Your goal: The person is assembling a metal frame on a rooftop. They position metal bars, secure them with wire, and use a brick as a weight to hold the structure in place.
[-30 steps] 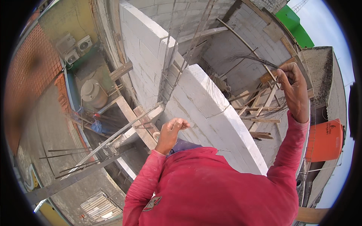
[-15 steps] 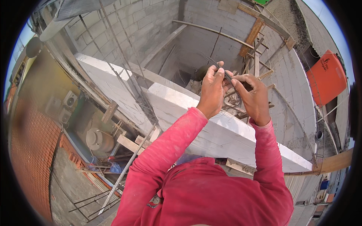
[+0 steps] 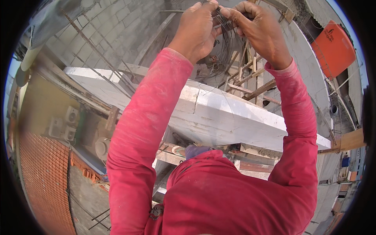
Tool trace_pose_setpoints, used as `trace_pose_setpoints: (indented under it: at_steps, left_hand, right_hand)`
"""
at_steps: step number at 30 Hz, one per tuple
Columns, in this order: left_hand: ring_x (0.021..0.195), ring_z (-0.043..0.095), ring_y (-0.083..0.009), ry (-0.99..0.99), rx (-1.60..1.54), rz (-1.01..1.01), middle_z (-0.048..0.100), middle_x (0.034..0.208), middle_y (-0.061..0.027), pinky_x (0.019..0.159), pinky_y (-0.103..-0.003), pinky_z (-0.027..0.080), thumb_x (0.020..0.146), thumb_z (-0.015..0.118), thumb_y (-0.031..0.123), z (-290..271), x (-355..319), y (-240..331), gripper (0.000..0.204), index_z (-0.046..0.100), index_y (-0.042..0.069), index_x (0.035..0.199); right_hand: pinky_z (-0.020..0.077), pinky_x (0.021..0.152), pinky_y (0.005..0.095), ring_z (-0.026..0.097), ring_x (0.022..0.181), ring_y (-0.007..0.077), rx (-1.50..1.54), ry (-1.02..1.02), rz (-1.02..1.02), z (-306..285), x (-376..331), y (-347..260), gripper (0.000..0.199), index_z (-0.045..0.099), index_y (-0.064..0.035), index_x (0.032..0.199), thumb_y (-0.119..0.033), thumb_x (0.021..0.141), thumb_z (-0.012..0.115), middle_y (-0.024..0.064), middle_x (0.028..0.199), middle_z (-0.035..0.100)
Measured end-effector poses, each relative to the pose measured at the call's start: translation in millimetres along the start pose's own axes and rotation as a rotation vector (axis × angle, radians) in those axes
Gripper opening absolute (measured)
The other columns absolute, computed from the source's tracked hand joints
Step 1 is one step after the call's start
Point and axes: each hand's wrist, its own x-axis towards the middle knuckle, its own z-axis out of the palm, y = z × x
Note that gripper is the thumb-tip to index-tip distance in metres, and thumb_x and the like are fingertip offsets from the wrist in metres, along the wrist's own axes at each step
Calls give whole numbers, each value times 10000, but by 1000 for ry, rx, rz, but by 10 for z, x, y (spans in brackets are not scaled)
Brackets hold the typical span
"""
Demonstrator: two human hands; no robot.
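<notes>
Both my hands are raised at the top of the view, close together over the far side of a white block wall [image 3: 235, 111]. A bundle of thin dark wire [image 3: 226, 36] hangs between them, its loose strands fanning downward. My left hand [image 3: 197, 31] pinches the wire near its top, thumb and forefinger pressed together. Fingers of my right hand [image 3: 258, 29] are curled onto the same bundle from the other side. The upper tip of the bundle is partly hidden behind the fingers.
Steel rebar rods [image 3: 96, 49] stick up left of the wall. Wooden scaffold pieces [image 3: 258, 92] stand beyond it. An orange tank [image 3: 333, 49] is at the far right. Below on the left lie a tiled roof [image 3: 43, 172] and air conditioner units [image 3: 70, 115].
Both hands have risen toward the top of the view with the wire, and the arms reach further out. The bundle now hangs longer below the fingers. My view has shifted slightly.
</notes>
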Motion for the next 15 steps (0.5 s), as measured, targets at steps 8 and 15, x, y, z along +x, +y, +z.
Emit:
trace_pose_setpoints:
  at_steps: [8, 15]
  left_hand:
    - [668, 544, -157, 26, 68, -62, 576, 808, -54, 572, -293, 445, 1012, 427, 189, -78, 169, 97, 171, 538, 71, 957]
    - [512, 393, -74, 197, 290, -58, 462, 648, 38, 456, -236, 281, 985, 504, 252, -463, 267, -46, 168, 537, 142, 862]
  right_hand:
    - [452, 567, 283, 541, 597, 130, 240, -63, 19, 7, 43, -190, 245, 643, 6, 855, -180, 940, 508, 57, 661, 577]
    - [399, 562, 242, 489, 615, 87, 736, -178, 39, -576, -149, -78, 224, 609, -24, 904, -214, 977, 515, 14, 696, 545]
